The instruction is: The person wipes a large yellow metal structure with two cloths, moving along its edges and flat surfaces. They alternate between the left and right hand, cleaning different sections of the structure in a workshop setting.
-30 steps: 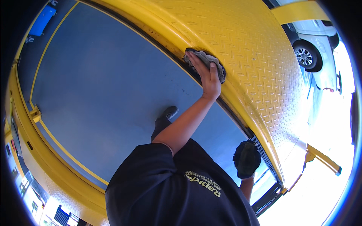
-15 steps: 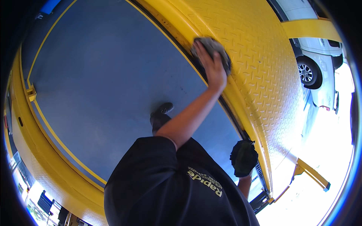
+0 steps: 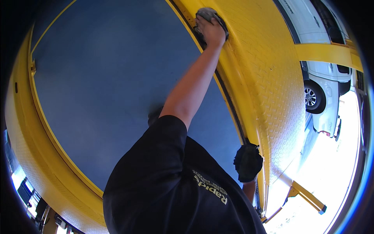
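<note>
My left arm reaches far ahead, and my left hand (image 3: 213, 32) presses a grey rag (image 3: 210, 13) against the smooth yellow rim of a raised metal structure (image 3: 257, 89) with a tread-plate top. The rag bunches out past the fingers on both sides. Close to my body, my right hand is covered by a dark cloth (image 3: 248, 163), and only the wrist (image 3: 249, 190) shows below it. That cloth lies by the rim's lower end; its fingers are hidden, so their grip cannot be made out.
A blue floor (image 3: 105, 78) lies left of the rim. A second yellow tread-plate structure (image 3: 46, 156) curves along the left. Beyond the right side stand a white vehicle (image 3: 327, 93), a yellow crossbar (image 3: 331, 54) and a yellow arm (image 3: 306, 197).
My left hand has slid the grey rag farther ahead along the yellow rim, and the arm is straighter. The dark cloth on my right hand has barely moved. The view has shifted somewhat.
</note>
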A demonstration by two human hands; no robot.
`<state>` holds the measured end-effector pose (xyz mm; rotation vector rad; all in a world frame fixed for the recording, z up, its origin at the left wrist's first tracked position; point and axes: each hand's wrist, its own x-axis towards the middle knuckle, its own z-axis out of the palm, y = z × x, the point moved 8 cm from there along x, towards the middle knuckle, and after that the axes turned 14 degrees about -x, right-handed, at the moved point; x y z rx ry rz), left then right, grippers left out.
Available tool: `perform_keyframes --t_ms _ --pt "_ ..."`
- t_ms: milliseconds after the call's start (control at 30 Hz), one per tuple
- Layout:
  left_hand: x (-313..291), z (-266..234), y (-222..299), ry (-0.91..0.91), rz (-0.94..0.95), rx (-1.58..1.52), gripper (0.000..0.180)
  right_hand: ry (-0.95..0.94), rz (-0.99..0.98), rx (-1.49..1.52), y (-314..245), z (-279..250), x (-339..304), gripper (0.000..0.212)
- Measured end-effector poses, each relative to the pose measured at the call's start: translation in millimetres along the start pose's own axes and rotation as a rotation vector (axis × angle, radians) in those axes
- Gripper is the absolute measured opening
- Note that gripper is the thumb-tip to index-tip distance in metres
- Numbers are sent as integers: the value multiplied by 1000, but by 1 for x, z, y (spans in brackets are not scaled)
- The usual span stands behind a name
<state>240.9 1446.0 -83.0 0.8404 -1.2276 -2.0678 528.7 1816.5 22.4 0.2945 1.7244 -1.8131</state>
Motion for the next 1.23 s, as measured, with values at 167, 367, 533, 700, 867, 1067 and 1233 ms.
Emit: perform_keyframes --t_ms 167,367,533,700,867,1067,1233 --pt "-118 -35 -17 -256 -125 -95 65 15 -42 -204 -18 9 14 33" --pt "-178 -105 -18 -573 -921 -1076 60 76 -89 222 6 -11 25 36" --pt "-186 -112 22 -632 -1002 -1290 64 -159 -88 376 5 -5 23 54" --pt "-183 -111 24 -696 -1059 -1336 64 -62 -106 381 10 4 21 58" --pt "-171 -125 -3 -626 -975 -977 58 -29 -115 394 12 2 17 50" --pt "-128 -121 -33 -181 -656 -290 43 278 -62 463 11 3 13 32" --pt "-63 -77 -18 -151 -287 -289 50 -53 -153 409 13 -2 17 44"
